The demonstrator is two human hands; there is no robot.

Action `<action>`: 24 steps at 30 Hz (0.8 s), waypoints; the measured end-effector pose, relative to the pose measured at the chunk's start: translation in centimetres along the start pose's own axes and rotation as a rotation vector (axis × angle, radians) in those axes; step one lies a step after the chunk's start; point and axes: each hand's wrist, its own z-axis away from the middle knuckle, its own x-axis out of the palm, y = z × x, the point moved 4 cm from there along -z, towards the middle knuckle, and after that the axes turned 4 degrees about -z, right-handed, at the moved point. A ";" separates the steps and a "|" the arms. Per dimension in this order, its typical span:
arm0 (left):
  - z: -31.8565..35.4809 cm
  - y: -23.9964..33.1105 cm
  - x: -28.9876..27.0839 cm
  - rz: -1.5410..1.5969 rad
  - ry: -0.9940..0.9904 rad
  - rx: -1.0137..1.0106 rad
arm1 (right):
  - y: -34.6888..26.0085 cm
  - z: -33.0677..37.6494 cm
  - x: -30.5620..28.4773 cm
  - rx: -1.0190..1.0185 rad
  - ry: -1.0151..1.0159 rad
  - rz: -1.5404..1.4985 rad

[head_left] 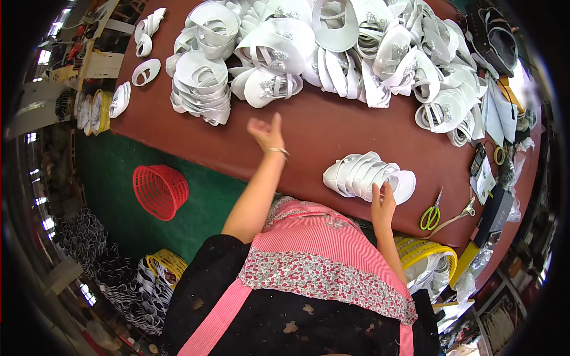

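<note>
A row of nested white shoe uppers (pixel 359 175) lies on the brown-red table near its front edge. At the row's right end my right hand (pixel 383 203) has its fingers closed on the rim of the last upper. My left hand (pixel 267 133) is in the air over the table, thumb and fingers apart, holding nothing. Just beyond it are a tall stack of white uppers (pixel 200 89) and an upper with a silver ornament (pixel 264 88). The left fingers look slightly blurred and touch neither.
A large heap of white uppers (pixel 335 26) covers the table's far side. Green-handled scissors (pixel 431 215), a tape measure (pixel 457 221) and a dark box (pixel 494 209) lie at right. A red basket (pixel 160 191) stands on the green floor; a yellow basket (pixel 452 261) is below the table edge.
</note>
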 end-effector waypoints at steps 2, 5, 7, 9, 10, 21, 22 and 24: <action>-6.0 1.0 -0.1 0.112 0.106 0.053 | -1.3 -0.2 -0.9 -0.101 0.034 0.075; -8.6 5.7 0.8 -0.278 -0.108 0.353 | -1.5 0.1 -2.7 -0.113 0.073 0.179; -9.4 4.6 0.1 -0.261 -0.088 0.309 | -2.1 0.2 -3.9 -0.130 0.176 0.224; -9.3 4.1 -0.6 -0.248 -0.078 0.264 | -4.1 0.2 -4.3 -0.105 0.215 0.208; -8.5 5.0 -1.0 -0.372 -0.080 0.375 | -5.1 0.0 -4.4 -0.155 0.234 0.188; 1.8 19.8 -3.0 0.126 -0.957 0.310 | -17.1 -3.3 0.9 -0.395 -0.292 -0.242; 2.4 21.0 -3.0 0.145 -1.045 0.259 | -16.5 -3.9 1.8 -0.290 -0.382 -0.436; 3.7 22.8 -2.7 0.202 -1.088 0.105 | -16.3 -3.7 3.6 0.045 -0.659 -0.871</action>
